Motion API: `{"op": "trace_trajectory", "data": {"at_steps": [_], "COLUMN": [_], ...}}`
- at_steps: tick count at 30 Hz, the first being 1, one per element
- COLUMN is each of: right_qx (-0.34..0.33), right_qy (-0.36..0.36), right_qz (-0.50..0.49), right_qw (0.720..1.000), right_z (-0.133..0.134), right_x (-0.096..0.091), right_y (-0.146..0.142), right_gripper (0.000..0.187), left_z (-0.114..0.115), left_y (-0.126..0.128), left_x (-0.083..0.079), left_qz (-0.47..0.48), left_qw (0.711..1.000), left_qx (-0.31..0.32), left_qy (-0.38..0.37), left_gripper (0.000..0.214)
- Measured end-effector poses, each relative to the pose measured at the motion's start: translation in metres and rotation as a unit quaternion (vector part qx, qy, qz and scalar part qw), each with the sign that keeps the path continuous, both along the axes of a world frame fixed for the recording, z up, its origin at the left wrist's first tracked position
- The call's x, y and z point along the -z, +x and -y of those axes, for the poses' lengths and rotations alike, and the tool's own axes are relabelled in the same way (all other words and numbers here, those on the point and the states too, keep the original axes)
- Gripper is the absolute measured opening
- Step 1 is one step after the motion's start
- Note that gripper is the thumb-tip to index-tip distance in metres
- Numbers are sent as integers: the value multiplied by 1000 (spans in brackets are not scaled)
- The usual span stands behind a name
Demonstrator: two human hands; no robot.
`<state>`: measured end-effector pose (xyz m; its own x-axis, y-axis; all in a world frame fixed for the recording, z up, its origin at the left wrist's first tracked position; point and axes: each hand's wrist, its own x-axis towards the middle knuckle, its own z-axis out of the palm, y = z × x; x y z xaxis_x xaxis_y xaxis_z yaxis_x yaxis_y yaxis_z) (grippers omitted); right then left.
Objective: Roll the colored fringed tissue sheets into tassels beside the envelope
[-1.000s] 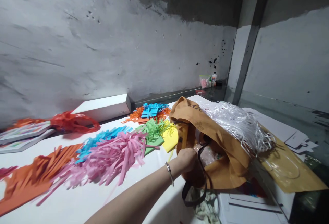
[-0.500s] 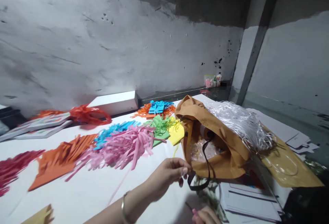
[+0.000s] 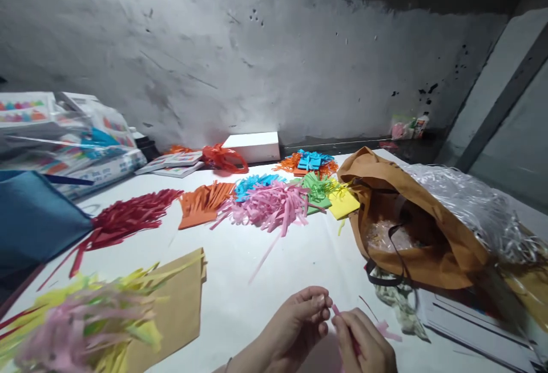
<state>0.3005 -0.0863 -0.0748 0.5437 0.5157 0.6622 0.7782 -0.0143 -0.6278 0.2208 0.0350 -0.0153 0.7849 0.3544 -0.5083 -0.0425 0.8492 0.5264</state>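
Low in the middle, my left hand [image 3: 295, 327] is curled, its thumb against the fingertips. Whatever may be between them is too small to make out. Close beside it on the right, my right hand [image 3: 366, 341] is closed around a pink paper strip [image 3: 335, 309]. The strip's upper end pokes out towards my left fingertips, and the rest is mostly hidden by the hand. Another pink scrap [image 3: 389, 332] lies on the white table [image 3: 240, 304] just right of my right hand. Beyond it sits a brown cloth bag [image 3: 454, 247] with its mouth open and a black strap [image 3: 396, 247].
Fringed paper in pink [image 3: 274, 205], orange [image 3: 203, 205], red [image 3: 132, 213], green [image 3: 317, 190] and yellow [image 3: 345, 202] spreads across the table. A brown envelope [image 3: 180, 299] lies left, beside a yellow-and-pink heap [image 3: 94, 321]. White cord [image 3: 471, 202] is piled behind the bag.
The view has swung left, bringing the red fringe and envelope further in. My left hand has left the bag's strap and come beside my right hand, which shows more fully.
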Motion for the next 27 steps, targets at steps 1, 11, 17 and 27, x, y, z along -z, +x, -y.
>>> {"op": "trace_trajectory", "data": {"at_steps": [1,11,17,27], "right_qx": [-1,-51,-170,-142], "right_qy": [-14,-179,-241,-246], "right_qz": [11,-2,-88,-69], "right_qw": [1000,983,951,956], "right_z": [-3,-26,-30,-31], "right_x": [0,8,-7,11], "right_y": [-2,-10,9,10], "right_gripper": [26,37,34,27], "left_z": [-1,-16,-25,-41], "left_y": [-5,-23,-25,-23], "left_x": [3,25,29,46], "left_qz": [-1,-3,-13,-38], "left_qw": [1000,993,970,925], "left_qx": [-9,-43,-14,49], "left_qy": [5,111,242,375], "left_gripper": [33,35,29,37]}}
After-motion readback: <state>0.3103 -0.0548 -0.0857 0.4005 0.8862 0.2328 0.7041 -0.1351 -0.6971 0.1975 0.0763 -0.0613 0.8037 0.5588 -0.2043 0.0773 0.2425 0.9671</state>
